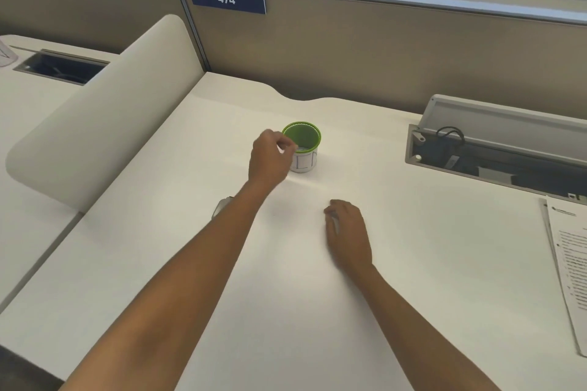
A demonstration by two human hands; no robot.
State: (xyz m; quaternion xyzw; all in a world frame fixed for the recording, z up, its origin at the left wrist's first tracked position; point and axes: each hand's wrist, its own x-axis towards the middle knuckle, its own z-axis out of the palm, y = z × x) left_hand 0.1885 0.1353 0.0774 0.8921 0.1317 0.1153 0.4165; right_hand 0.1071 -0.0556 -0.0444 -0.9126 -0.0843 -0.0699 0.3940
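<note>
A small round cup (304, 149) with a green rim and green inside, and a white label with blue marks on its side, stands upright near the middle of the white desk (413, 263). My left hand (269, 158) reaches over its left side, the fingers curled at the rim and pinching something small and pale that I cannot make out. My right hand (347, 233) lies lower on the desk to the right of my left arm. Its fingers are loosely curled and it holds nothing.
An open cable tray (495, 149) with black cables is sunk in the desk at the right. Printed papers (571, 270) lie at the right edge. A rounded cream divider (104, 111) stands on the left. A brown partition (381, 51) closes the back.
</note>
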